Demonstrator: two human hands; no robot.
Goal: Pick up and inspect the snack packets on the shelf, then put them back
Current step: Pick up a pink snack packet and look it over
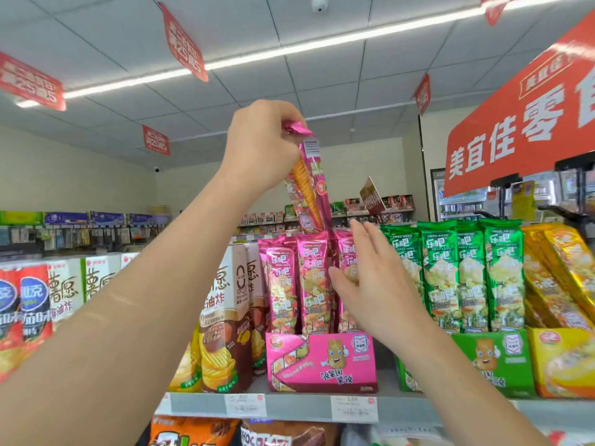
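My left hand (260, 146) pinches the top end of a long pink snack packet (309, 185) and holds it upright, its lower end just above the pink display box (322, 362). Several matching pink packets (283, 281) stand in that box on the shelf (289, 407). My right hand (376, 284) is open, fingers straight, in front of the right-hand pink packets; whether it touches them I cannot tell.
A green box (495, 358) of green packets (470, 278) and a yellow box (560, 362) stand to the right. Brown chip bags (225, 317) and white-red packs (64, 291) stand to the left. A red store sign (521, 123) hangs upper right. More bags sit on the shelf below.
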